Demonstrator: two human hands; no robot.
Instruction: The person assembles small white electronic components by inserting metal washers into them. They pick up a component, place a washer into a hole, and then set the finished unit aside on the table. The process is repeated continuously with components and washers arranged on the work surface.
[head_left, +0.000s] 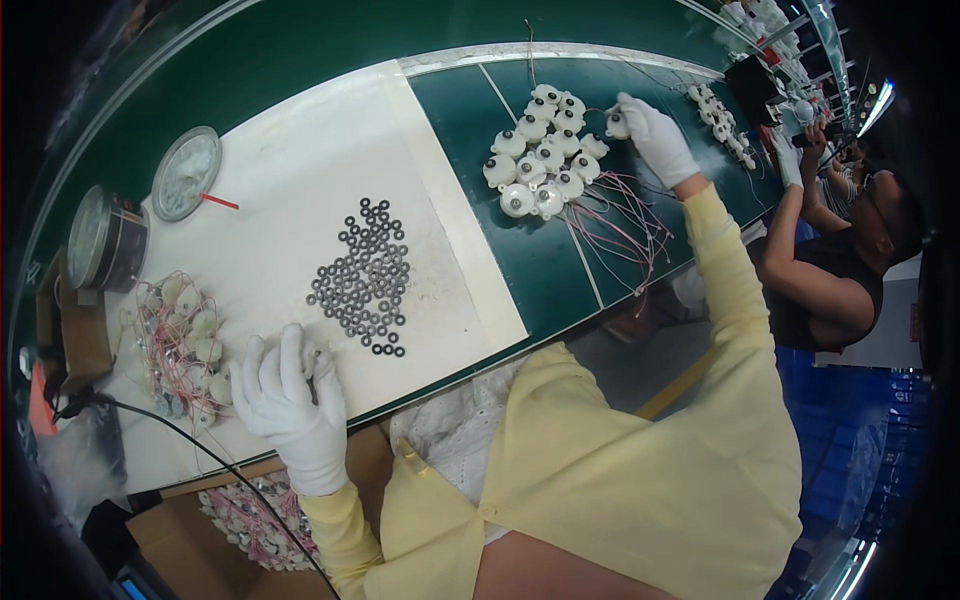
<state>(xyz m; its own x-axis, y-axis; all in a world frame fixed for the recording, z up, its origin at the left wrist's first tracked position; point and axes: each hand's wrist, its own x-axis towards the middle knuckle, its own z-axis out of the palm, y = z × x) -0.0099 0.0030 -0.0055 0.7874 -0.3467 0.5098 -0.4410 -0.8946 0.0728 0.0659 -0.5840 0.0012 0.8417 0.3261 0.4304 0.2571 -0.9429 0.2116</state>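
My right hand, in a white glove, reaches out to the far right. Its fingertips pinch a small white round motor beside a cluster of similar motors with dark centres. Pink and white wires trail from that cluster toward the table's near edge. My left hand, gloved too, is at the near left, close to a tangled heap of wired motors. Between its thumb and forefinger sits a pale round motor, partly hidden by the fingers. Many small dark rings lie spread on the white sheet.
A round dish of translucent paste with a red stick stands at the left, beside a tin. A black cable crosses the near left over a cardboard box. A co-worker sits right, near another motor row.
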